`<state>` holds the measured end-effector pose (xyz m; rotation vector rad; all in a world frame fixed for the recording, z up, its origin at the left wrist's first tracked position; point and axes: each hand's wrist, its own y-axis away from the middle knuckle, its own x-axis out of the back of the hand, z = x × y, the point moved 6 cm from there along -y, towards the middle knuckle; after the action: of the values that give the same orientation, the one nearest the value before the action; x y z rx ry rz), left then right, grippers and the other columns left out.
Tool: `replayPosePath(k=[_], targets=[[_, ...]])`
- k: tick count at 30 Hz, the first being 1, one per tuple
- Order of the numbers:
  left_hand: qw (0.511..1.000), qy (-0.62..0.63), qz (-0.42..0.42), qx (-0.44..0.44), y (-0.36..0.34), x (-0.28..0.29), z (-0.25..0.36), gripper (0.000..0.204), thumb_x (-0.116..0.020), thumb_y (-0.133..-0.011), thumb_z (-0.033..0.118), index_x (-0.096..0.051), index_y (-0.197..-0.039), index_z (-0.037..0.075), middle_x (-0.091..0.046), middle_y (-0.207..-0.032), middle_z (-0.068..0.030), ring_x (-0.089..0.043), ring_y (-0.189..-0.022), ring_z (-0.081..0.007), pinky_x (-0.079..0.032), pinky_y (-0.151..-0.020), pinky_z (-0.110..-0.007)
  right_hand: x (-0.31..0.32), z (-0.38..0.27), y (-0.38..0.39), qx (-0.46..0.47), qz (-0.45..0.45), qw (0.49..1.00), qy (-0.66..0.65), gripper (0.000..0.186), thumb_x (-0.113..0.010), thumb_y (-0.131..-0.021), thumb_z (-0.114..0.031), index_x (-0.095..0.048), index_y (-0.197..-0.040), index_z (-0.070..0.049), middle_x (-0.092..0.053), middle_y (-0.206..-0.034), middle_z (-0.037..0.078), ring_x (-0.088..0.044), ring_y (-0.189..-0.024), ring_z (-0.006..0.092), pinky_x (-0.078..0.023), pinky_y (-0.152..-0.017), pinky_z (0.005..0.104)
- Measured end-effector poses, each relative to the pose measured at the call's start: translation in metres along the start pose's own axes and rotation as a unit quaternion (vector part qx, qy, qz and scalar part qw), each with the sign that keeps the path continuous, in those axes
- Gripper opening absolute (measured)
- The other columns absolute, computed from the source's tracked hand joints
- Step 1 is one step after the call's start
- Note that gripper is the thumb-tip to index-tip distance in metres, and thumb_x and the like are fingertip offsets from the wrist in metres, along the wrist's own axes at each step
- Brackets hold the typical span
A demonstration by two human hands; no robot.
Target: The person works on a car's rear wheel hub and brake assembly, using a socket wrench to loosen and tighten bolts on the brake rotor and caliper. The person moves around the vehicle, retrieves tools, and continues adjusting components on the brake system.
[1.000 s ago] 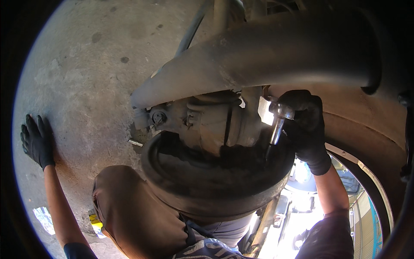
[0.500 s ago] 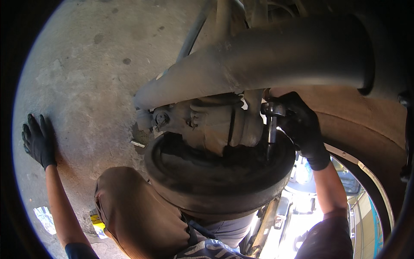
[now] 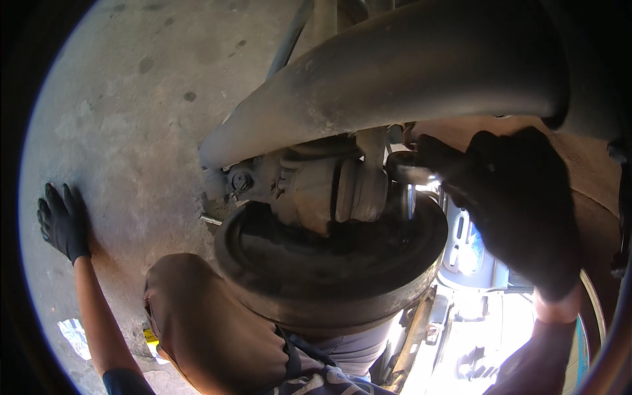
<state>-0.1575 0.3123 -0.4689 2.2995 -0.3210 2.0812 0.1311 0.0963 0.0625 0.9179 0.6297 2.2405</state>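
My left hand (image 3: 64, 222), in a black glove, lies flat on the concrete floor at the far left, fingers apart. At the right, my black-gloved right hand (image 3: 517, 197) is closed around the handle of a ratchet wrench (image 3: 409, 170). Below the ratchet head, a shiny socket extension (image 3: 411, 201) points down into the dark recess of a round drum-like part (image 3: 329, 309); its lower end is lost in shadow. Beside the ratchet stands a dirty metal housing (image 3: 309, 194), partly set within the round part.
A thick dark tube (image 3: 395, 72) crosses above the housing, close over my right hand. My bent knee (image 3: 204, 309) is left of the round part. A small metal piece (image 3: 210, 219) lies on the concrete floor (image 3: 131, 131). Bright light glares at lower right.
My right hand has swung outward to the right and looks larger, now gripping along the ratchet handle rather than close beside its head. My left hand stays on the floor.
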Motion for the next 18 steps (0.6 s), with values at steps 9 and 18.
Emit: replayPosePath(k=[9,18], targets=[[1.0,0.013,0.023,0.001,0.001,0.003,-0.003,0.066,-0.043,-0.098,0.064,-0.044,-0.153,0.027,-0.04,-0.158,-0.0172,-0.034,-0.147,-0.037,-0.022,-0.118,-0.056,-0.117,0.04,-0.001,-0.051,0.092,0.644,-0.758,0.033,-0.06,-0.098,-0.023,-0.07,-0.123,-0.003,-0.067,-0.104,0.012,-0.064,-0.092,0.0226,-0.05,-0.084,0.0339],[1.0,0.005,0.015,-0.009,0.003,0.005,0.0,0.066,-0.043,-0.098,0.064,-0.043,-0.154,0.027,-0.039,-0.159,-0.0173,-0.033,-0.147,-0.0374,-0.022,-0.118,-0.056,-0.061,0.032,-0.005,0.0,0.087,0.912,-0.402,0.042,-0.059,-0.1,-0.04,-0.069,-0.122,-0.007,-0.071,-0.099,0.011,-0.066,-0.082,0.0248,-0.053,-0.074,0.0344]])
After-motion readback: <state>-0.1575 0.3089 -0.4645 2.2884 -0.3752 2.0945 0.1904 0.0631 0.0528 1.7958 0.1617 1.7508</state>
